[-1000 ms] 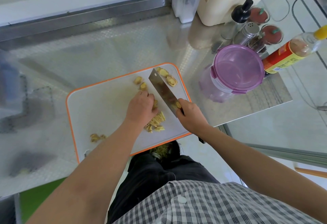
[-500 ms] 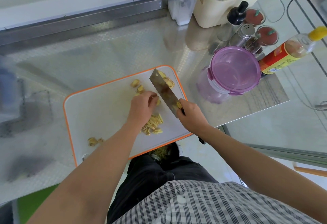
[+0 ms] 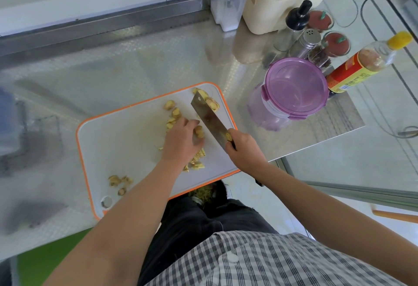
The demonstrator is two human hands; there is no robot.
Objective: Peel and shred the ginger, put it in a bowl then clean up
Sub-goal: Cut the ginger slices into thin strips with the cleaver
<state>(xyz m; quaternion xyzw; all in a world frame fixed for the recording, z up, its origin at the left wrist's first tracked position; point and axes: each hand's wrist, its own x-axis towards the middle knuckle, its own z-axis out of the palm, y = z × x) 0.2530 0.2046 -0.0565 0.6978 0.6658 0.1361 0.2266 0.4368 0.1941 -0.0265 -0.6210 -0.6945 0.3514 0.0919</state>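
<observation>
Ginger slices (image 3: 199, 130), 2 o'clock on cutting board (image 3: 124, 150): light, firm, probably slick; left hand (image 3: 183, 141) clasps them from above, right hand (image 3: 245, 150) fist-grips cleaver (image 3: 210, 120).

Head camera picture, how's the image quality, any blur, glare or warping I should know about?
Head view, centre: sharp on the cutting board, the left hand holding ginger and the right hand gripping the cleaver. Head view, far left: smeared grey blur. Head view, back: the steel counter glares softly and mirrors the cream caddy; the rail bows slightly from lens distortion.
</observation>
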